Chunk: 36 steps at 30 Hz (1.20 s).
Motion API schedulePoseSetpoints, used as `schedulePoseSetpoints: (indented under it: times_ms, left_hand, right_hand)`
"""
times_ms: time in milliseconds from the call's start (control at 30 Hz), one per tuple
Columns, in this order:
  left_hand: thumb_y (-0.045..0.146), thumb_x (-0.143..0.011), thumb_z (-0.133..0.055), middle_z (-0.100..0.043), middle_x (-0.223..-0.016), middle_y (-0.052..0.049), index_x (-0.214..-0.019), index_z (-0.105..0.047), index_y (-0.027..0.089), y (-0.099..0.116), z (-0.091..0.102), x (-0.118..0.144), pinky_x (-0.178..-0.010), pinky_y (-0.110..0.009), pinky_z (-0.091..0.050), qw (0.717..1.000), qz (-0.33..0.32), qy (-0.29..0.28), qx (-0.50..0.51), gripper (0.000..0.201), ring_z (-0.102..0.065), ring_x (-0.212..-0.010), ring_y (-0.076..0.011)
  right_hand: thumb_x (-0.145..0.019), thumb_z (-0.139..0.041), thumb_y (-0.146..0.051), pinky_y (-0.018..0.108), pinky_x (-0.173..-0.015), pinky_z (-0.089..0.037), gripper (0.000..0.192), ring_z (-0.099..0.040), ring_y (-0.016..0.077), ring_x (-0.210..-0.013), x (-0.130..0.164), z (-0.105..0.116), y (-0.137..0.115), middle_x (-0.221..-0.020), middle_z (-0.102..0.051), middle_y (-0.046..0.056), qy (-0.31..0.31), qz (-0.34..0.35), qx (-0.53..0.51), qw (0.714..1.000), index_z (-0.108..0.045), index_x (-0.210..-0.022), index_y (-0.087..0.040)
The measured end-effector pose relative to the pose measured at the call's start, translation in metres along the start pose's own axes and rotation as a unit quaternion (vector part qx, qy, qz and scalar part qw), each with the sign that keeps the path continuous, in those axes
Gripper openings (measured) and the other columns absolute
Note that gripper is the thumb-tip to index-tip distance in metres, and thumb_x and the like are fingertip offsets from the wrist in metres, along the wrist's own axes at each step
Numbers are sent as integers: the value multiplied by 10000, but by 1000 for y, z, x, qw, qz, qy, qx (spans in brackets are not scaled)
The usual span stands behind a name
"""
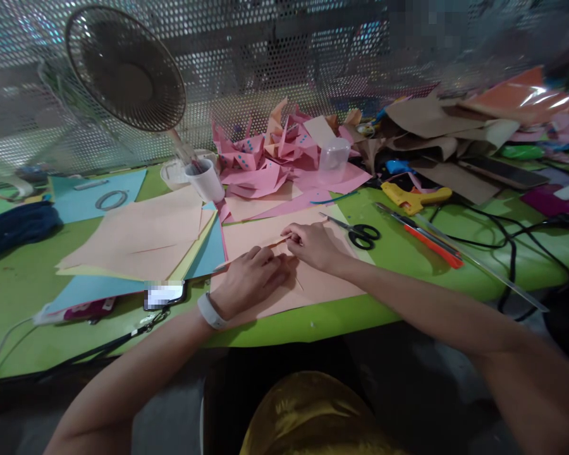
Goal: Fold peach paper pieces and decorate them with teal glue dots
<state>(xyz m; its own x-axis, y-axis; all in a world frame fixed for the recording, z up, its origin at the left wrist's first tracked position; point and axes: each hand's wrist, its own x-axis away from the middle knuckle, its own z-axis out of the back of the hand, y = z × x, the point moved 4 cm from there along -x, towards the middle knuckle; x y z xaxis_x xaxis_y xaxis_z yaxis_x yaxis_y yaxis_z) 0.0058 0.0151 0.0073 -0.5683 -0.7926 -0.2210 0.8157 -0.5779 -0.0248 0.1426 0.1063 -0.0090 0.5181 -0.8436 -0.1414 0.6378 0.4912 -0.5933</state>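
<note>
My left hand (252,276), with a pale band on its wrist, rests low over the peach paper with its fingers curled together on a narrow folded piece of paper (277,242). The fingers of my right hand (314,245) pinch the far end of that same piece. Parts of the folded piece are hidden under both hands. Beneath them lies a flat peach sheet (332,284). Black-handled scissors (361,236) lie just right of my right hand, blades pointing toward it.
A stack of peach sheets (137,234) lies at left beside a phone (165,294). Behind stand a white cup (205,181), a fan (126,69) and folded pink paper shapes (284,145). A yellow glue gun (415,197), an orange cutter (431,245) and black cables (509,253) lie right.
</note>
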Motion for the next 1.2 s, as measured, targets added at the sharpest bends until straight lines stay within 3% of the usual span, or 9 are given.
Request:
schedulePoseSetpoints:
  times_ms: [533,733,833,1000,1200]
  left_hand:
    - [314,-981,-518,-621,-949,-81,-1034,-649,172,0,0,-1,-706,-336,-516,1000,3,4,-17,200,-594,-837,-205]
    - [304,-978,-519,-606,-933,-84,-1033,-648,170,3,-1,-3,-745,-370,-531,997,-37,-39,-53,194,-582,-836,-217]
    - [334,-947,-568,-603,-965,-96,-1049,-648,163,3,-1,-3,-776,-375,-537,996,-38,-44,-63,215,-587,-891,-232]
    - [283,-932,-582,-590,-914,-79,-1017,-654,172,4,2,-4,-718,-361,-526,995,-58,-47,-62,157,-569,-839,-230]
    - [300,-964,-549,-577,-943,-73,-1093,-624,200,4,4,-4,-700,-343,-508,993,-93,-46,-54,180,-544,-837,-218]
  right_hand:
    - [-867,-515,-179,342,-865,-363,251,-635,187,-788,-1,-4,1,-834,-732,27,-4,20,5,1000,-676,-1059,-175]
    - [-889,-511,-183,395,-890,-324,268,-621,252,-973,4,7,-4,-1048,-728,88,42,36,110,992,-662,-1110,-158]
    - [-937,-462,-183,411,-922,-324,277,-615,258,-1041,12,18,-11,-1129,-716,106,50,90,141,985,-669,-1120,-159]
    - [-999,-419,-259,461,-1053,-322,365,-562,255,-1249,40,12,-16,-1357,-627,139,-53,260,168,950,-597,-1297,-146]
    - [-1029,-327,-492,574,-1181,-167,588,-348,281,-1458,57,-2,1,-1550,-393,185,-97,296,202,928,-429,-1473,-120]
